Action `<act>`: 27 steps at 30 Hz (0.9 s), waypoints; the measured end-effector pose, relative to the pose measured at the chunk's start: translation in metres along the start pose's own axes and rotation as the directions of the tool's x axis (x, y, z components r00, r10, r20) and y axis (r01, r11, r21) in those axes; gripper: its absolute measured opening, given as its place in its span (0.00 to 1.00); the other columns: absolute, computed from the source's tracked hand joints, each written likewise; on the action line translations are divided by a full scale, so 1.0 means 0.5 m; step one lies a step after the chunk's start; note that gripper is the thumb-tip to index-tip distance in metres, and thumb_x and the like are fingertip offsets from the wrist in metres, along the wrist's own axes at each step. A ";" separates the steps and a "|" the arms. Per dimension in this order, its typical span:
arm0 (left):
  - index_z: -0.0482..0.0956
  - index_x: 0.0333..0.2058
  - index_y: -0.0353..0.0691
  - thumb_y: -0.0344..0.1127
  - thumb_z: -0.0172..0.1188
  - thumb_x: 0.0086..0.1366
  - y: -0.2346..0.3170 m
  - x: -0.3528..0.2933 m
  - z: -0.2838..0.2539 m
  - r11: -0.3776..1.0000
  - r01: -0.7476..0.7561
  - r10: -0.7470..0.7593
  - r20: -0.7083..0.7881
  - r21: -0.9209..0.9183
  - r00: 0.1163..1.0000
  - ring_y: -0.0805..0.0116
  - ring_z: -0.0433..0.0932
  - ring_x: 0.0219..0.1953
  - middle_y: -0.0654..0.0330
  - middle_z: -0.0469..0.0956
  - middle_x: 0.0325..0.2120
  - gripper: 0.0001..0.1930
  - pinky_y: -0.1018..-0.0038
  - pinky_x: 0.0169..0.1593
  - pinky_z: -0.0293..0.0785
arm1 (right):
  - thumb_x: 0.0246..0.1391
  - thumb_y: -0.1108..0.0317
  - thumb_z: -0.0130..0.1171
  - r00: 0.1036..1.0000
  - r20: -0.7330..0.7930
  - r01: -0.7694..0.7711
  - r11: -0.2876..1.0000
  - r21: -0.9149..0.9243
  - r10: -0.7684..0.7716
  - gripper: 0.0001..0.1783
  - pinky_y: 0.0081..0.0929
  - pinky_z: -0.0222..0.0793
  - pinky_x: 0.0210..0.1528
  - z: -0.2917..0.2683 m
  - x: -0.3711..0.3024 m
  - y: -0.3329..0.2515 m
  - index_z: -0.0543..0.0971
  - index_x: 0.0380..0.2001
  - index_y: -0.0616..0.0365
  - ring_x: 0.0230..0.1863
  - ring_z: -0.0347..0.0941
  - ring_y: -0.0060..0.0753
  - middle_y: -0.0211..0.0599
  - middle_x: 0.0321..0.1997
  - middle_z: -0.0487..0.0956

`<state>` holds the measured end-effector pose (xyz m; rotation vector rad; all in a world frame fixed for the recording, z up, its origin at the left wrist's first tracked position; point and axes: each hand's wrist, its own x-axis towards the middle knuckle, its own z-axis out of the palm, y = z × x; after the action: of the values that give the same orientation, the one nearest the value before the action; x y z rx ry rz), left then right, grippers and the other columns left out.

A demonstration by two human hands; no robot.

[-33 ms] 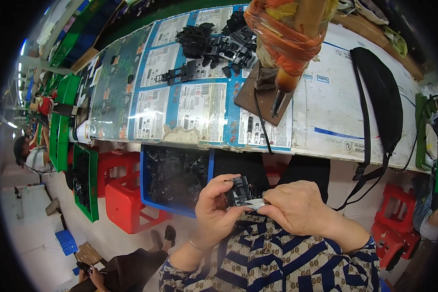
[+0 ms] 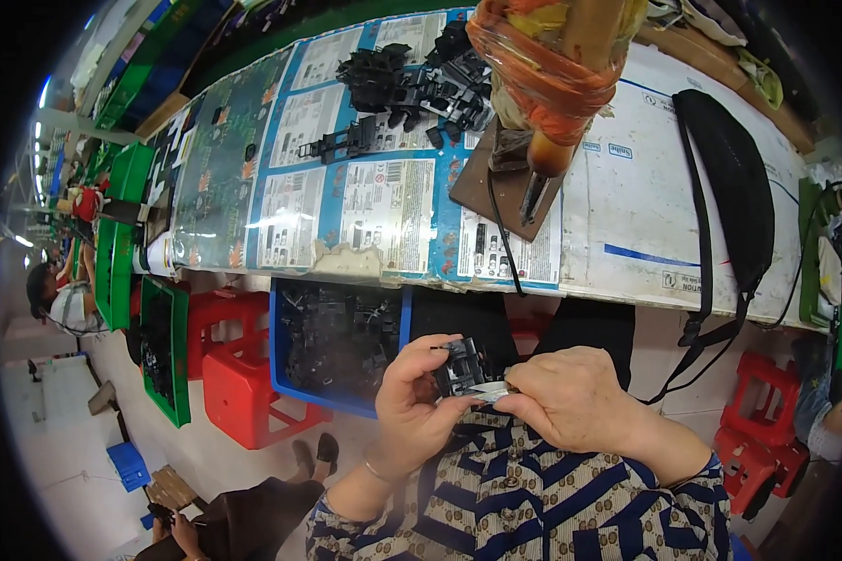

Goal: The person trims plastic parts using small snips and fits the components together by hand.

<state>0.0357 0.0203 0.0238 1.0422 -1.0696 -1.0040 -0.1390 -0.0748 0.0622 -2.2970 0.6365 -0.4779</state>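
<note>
Over my lap, my left hand (image 2: 419,397) is closed on a small black plastic part (image 2: 458,367) with slots and raised bars. My right hand (image 2: 571,397) pinches a short, silvery pointed metal blade (image 2: 489,391). The blade's tip meets the lower edge of the plastic part, beside my left thumb. Its handle, if any, is hidden in my right fist. Below the table edge, a blue bin (image 2: 276,351) full of similar black parts stands left of my legs.
On the covered table (image 2: 646,224) lies a heap of black parts (image 2: 384,79). An upright tool wrapped in orange tape (image 2: 557,75) stands on a brown board (image 2: 472,192). A black bag (image 2: 734,201) lies right. Red stools (image 2: 243,393) and green trays (image 2: 180,402) stand left; another person sits lower left.
</note>
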 end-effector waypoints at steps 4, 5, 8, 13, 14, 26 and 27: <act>0.61 0.48 0.38 0.13 0.58 0.50 -0.003 0.001 0.001 1.000 0.003 -0.003 0.008 0.019 1.000 0.63 0.70 0.49 0.46 0.61 0.51 0.27 0.72 0.48 0.73 | 0.48 0.57 0.58 1.000 0.000 -0.011 1.000 -0.001 0.011 0.16 0.27 0.62 0.17 -0.004 0.002 -0.002 0.69 0.17 0.54 0.17 0.70 0.36 0.33 0.15 0.70; 0.61 0.48 0.38 0.13 0.58 0.50 -0.002 0.001 0.002 1.000 0.000 0.000 0.004 0.024 1.000 0.63 0.71 0.48 0.47 0.61 0.51 0.27 0.72 0.48 0.73 | 0.48 0.57 0.58 1.000 0.002 -0.012 1.000 0.001 0.012 0.16 0.27 0.62 0.17 -0.005 0.002 -0.002 0.69 0.16 0.54 0.17 0.70 0.35 0.33 0.15 0.70; 0.61 0.47 0.38 0.13 0.58 0.50 -0.001 -0.001 0.003 0.999 -0.008 0.009 -0.015 0.050 1.000 0.64 0.71 0.48 0.47 0.61 0.51 0.26 0.72 0.48 0.73 | 0.48 0.57 0.58 1.000 -0.003 -0.007 1.000 -0.004 0.007 0.15 0.27 0.62 0.17 -0.005 0.000 -0.002 0.69 0.17 0.54 0.17 0.70 0.35 0.33 0.15 0.70; 0.62 0.47 0.38 0.15 0.59 0.50 -0.006 0.000 0.000 0.987 -0.030 0.032 -0.009 0.157 0.999 0.64 0.71 0.48 0.46 0.62 0.51 0.26 0.73 0.47 0.73 | 0.47 0.57 0.59 1.000 0.000 -0.010 0.999 -0.046 0.010 0.15 0.26 0.62 0.17 -0.010 0.002 -0.005 0.70 0.17 0.54 0.17 0.70 0.34 0.33 0.15 0.70; 0.62 0.47 0.37 0.15 0.60 0.49 -0.009 0.001 0.002 0.989 -0.036 0.039 -0.019 0.144 0.999 0.64 0.70 0.48 0.47 0.62 0.50 0.26 0.74 0.46 0.74 | 0.47 0.57 0.59 1.000 0.005 -0.016 0.998 -0.064 0.017 0.15 0.26 0.62 0.17 -0.011 0.004 -0.006 0.70 0.17 0.54 0.17 0.70 0.34 0.33 0.15 0.70; 0.63 0.47 0.36 0.15 0.60 0.49 -0.017 -0.002 0.005 0.996 -0.028 0.035 -0.068 0.090 0.997 0.65 0.70 0.48 0.47 0.62 0.50 0.26 0.74 0.47 0.73 | 0.47 0.58 0.59 0.999 0.008 -0.034 0.998 -0.056 0.034 0.15 0.28 0.63 0.19 -0.005 0.004 -0.004 0.70 0.18 0.55 0.18 0.70 0.36 0.34 0.16 0.70; 0.63 0.47 0.36 0.15 0.60 0.49 -0.018 -0.003 0.005 0.995 -0.031 0.037 -0.069 0.092 0.997 0.65 0.70 0.48 0.47 0.62 0.50 0.26 0.74 0.48 0.72 | 0.47 0.58 0.59 0.999 0.001 -0.032 0.999 -0.043 0.032 0.15 0.28 0.63 0.19 -0.004 0.004 -0.004 0.70 0.18 0.55 0.18 0.70 0.37 0.34 0.16 0.70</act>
<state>0.0321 0.0196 0.0152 1.1215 -1.0800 -0.8916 -0.1376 -0.0760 0.0651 -2.3239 0.6882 -0.4513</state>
